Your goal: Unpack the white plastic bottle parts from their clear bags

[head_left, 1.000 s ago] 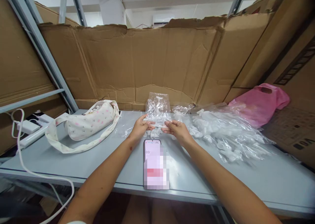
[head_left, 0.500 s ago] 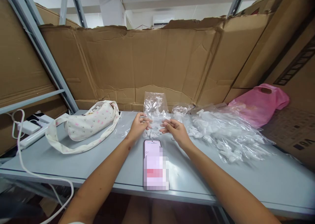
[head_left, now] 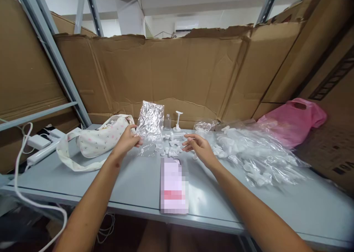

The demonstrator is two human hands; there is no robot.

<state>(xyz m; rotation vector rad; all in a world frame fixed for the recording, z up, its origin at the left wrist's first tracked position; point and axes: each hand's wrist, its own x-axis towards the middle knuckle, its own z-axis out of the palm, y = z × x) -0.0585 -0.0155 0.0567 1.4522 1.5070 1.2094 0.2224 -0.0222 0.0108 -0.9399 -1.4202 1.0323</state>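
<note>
A clear flat plastic bag [head_left: 151,120] stands upright at the middle left, its lower edge by the fingers of my left hand [head_left: 128,140]. That hand is closed on it. My right hand [head_left: 198,147] hovers over the shelf, fingers loosely bent and apart, with nothing visible in them. Between the hands lie several small white plastic parts [head_left: 172,149] and a clear ribbed piece [head_left: 177,135]. Behind them stand a white pump dispenser head [head_left: 178,122] and a small clear bottle [head_left: 167,123]. A phone [head_left: 173,185] lies in front, its screen blurred.
To the right, clear bags of white parts [head_left: 254,152] spread below a pink plastic bag [head_left: 293,121]. A patterned fabric pouch [head_left: 102,137] and a power strip [head_left: 44,150] lie left. Cardboard [head_left: 171,71] walls the back of the grey shelf [head_left: 221,200].
My left hand has moved left with the plastic bag, uncovering the pump head and bottle behind it. My right hand has let go and stays nearly in place.
</note>
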